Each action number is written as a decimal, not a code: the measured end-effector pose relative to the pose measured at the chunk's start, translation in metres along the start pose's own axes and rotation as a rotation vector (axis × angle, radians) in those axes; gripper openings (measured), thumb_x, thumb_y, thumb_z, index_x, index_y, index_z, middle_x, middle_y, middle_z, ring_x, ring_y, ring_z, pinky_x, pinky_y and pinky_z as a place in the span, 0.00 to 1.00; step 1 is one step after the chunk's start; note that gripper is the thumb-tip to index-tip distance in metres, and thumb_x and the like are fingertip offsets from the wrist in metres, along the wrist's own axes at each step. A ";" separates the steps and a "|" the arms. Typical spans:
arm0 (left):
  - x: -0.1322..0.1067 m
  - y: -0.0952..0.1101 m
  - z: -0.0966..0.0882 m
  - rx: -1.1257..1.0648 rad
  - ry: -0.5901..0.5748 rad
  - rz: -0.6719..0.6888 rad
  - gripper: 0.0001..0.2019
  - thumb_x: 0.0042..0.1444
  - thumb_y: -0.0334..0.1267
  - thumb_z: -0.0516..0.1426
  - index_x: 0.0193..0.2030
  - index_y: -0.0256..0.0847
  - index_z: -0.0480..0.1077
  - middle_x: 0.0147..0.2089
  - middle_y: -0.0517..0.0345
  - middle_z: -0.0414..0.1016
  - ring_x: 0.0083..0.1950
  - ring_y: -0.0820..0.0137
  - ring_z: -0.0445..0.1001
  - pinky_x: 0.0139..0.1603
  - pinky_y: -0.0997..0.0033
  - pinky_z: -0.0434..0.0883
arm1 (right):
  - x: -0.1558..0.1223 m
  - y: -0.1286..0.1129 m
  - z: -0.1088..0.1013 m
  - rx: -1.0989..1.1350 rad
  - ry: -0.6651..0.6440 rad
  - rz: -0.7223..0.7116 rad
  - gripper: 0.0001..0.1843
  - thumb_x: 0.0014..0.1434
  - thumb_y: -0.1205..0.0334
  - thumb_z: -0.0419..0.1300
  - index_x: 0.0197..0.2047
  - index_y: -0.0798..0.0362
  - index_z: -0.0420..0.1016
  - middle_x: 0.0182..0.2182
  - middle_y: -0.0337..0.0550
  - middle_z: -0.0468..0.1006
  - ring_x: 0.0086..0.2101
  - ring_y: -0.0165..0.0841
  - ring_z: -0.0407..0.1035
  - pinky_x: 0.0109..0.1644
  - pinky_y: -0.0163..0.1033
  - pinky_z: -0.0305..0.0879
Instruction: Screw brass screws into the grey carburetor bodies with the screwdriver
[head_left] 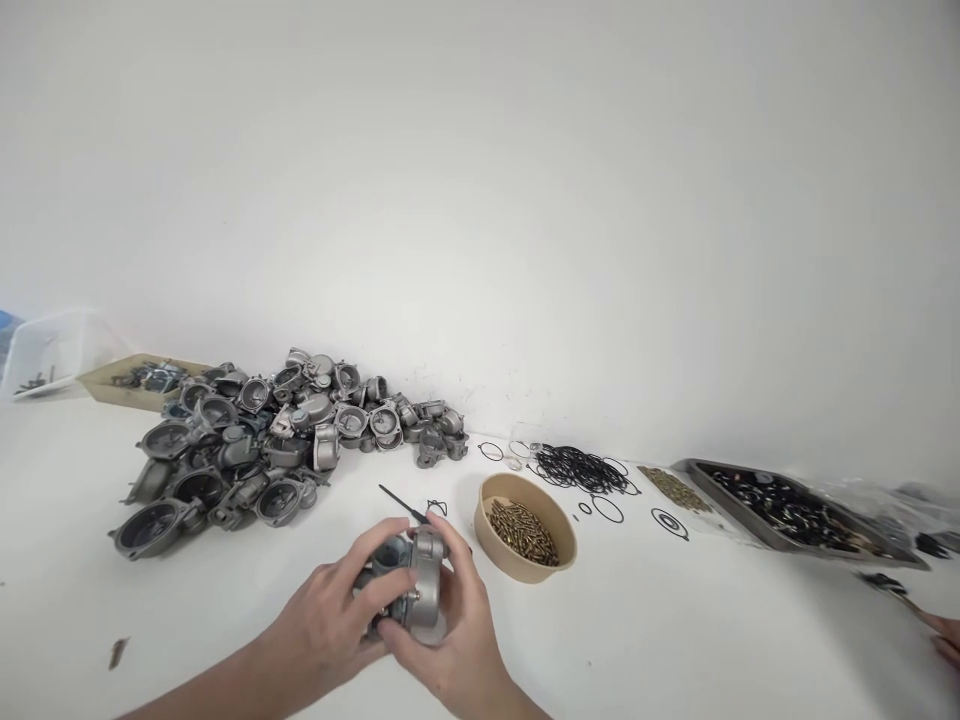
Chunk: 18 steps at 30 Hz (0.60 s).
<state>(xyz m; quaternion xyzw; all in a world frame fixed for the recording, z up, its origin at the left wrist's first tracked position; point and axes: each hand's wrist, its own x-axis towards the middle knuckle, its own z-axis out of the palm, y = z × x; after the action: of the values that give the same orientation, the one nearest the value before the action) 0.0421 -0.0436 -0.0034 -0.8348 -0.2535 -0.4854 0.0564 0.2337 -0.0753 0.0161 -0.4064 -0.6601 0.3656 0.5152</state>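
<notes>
A grey metal carburetor (426, 592) is held between both hands over the near middle of the white table. My left hand (330, 605) grips it from the left, fingers reaching across its top and side. From the right, my right hand (463, 625) wraps around the rounded bowl end, thumb at the bottom. Fingers hide much of the part. Just beyond the hands lies a thin black screwdriver (399, 499), its handle end partly covered. A small black rubber ring (436, 507) is beside it. To the right stands a tan round bowl (491, 545) holding brass-coloured screws (523, 533).
A heap of carburetor bodies (240, 445) covers the left back. Behind it sit a tan tray (112, 385) and a clear bin (49, 350). Black O-rings (581, 470), small brass parts (675, 490) and a dark tray (712, 492) lie right. Another person's hand (946, 635) shows far right.
</notes>
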 end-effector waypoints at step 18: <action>0.036 -0.035 -0.058 -1.946 -0.117 -0.961 0.47 0.66 0.76 0.37 0.77 0.47 0.62 0.79 0.45 0.61 0.79 0.47 0.59 0.77 0.37 0.59 | 0.039 -0.029 -0.285 -1.231 0.733 0.309 0.53 0.51 0.35 0.68 0.75 0.44 0.60 0.56 0.62 0.79 0.51 0.69 0.75 0.51 0.70 0.71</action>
<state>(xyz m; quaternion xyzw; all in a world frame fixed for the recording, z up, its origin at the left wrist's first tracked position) -0.0052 -0.0199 0.0520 -0.3571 -0.0627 -0.4091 -0.8374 0.5020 -0.0336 0.1149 -0.8069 -0.4665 -0.1626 0.3238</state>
